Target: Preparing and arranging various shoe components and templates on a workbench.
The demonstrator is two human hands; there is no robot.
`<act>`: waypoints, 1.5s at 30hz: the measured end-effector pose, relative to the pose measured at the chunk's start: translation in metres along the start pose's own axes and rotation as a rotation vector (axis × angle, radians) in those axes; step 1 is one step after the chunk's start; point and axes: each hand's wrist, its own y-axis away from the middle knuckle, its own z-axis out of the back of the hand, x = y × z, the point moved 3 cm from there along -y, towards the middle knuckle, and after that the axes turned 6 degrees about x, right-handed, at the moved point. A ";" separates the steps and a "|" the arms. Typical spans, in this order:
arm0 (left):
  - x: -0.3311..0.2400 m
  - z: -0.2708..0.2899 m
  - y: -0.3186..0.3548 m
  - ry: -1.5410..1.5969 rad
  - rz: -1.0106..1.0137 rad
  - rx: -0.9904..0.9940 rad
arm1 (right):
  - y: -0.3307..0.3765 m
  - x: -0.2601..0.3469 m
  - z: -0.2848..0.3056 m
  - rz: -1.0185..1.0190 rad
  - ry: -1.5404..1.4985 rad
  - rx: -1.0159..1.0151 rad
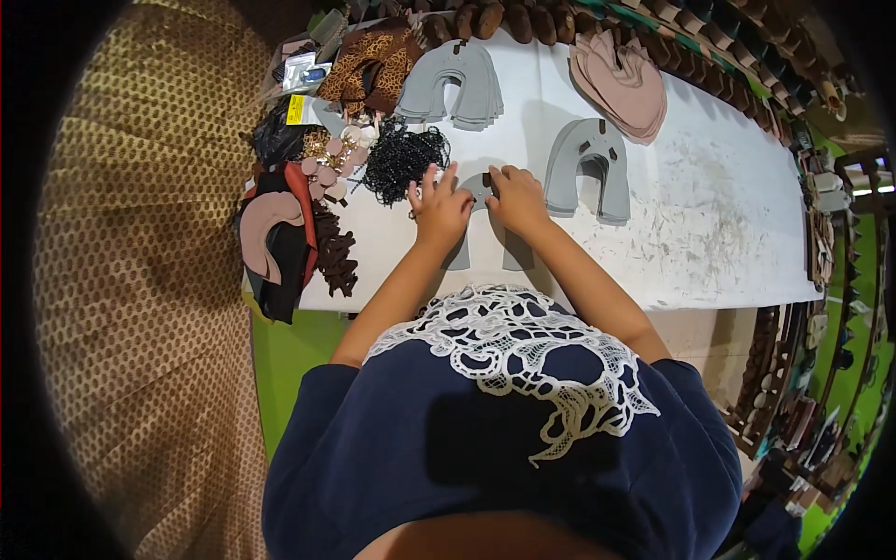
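Flat on the white table in front of me lies a grey U-shaped piece (455,254), its two legs pointing toward my body. My left hand (439,207) rests over its left shoulder with the fingers spread and the thumb near the middle. At the curved top, my right hand (518,199) has its fingers bent and pressed together on the piece. A small dark brown tab (486,179) shows beside the right fingertips. The hands hide much of the curve. To the right sits a stack of similar grey U-shaped pieces (563,177) with dark tabs on top.
A tangle of black cord (397,163) lies left of my left hand. Beyond it are pink discs (327,175), a leopard-patterned cloth (373,67) and another grey stack (448,63). Pink curved pieces (621,89) lie at the far right. Shoe forms (518,23) line the back edge.
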 end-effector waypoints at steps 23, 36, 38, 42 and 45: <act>-0.012 -0.005 0.024 -0.265 -0.127 -0.063 | -0.040 -0.004 0.000 -0.242 -0.117 0.561; -0.011 -0.004 0.039 -0.092 0.021 0.288 | -0.068 -0.035 -0.026 -0.006 -0.541 0.433; -0.007 -0.008 0.044 -0.050 0.027 0.296 | -0.074 -0.024 -0.027 -0.063 -0.255 0.805; -0.003 -0.011 0.051 -0.070 0.027 0.292 | -0.068 0.008 -0.004 -0.069 -0.079 0.715; -0.003 -0.014 0.052 -0.066 0.024 0.288 | -0.065 0.019 0.002 -0.034 0.171 0.668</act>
